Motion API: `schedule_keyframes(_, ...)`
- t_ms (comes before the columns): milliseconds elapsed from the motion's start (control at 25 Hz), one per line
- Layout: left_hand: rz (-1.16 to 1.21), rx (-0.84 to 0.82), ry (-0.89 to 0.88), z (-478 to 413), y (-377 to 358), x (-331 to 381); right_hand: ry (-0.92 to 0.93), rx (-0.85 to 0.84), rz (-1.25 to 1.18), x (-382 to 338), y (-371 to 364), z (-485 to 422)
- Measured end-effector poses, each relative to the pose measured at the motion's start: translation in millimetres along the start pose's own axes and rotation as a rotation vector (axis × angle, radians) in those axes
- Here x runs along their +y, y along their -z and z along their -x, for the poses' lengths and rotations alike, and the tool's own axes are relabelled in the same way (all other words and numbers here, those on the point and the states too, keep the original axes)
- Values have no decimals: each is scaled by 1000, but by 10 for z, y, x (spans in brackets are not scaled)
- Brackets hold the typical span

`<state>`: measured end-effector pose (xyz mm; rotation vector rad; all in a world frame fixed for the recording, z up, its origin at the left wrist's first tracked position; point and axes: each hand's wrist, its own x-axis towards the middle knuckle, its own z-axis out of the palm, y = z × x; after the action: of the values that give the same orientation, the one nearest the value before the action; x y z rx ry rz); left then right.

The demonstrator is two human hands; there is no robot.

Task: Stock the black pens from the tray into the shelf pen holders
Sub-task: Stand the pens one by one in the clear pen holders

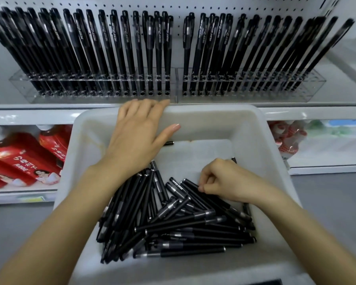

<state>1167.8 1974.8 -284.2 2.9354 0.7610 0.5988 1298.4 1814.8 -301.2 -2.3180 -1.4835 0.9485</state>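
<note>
Black pen (191, 185) pinched, right hand (228, 182) (left hand (138, 136) at tray (214, 118) rim).

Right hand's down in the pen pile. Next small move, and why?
Probably lift the right hand to draw one pen clear of the pile. Its fingers are curled on that pen, which lies among the others in the tray. The left hand lies flat on the far rim, likely steadying it. The holders come after.
</note>
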Motion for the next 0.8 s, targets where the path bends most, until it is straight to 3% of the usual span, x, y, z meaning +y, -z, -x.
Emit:
schedule_keyframes(320,51,16,9,-4,18,36,25,1,118,-26,6,62)
schedule_keyframes(560,516,55,5,6,173,198,68,52,-431,-132,300,63)
schedule_keyframes(640,728,-45,57,-28,221,271,102,104,-482,-180,418,70)
schedule_keyframes(800,840,-167,157,-72,241,317,142,171,-504,-203,564,59)
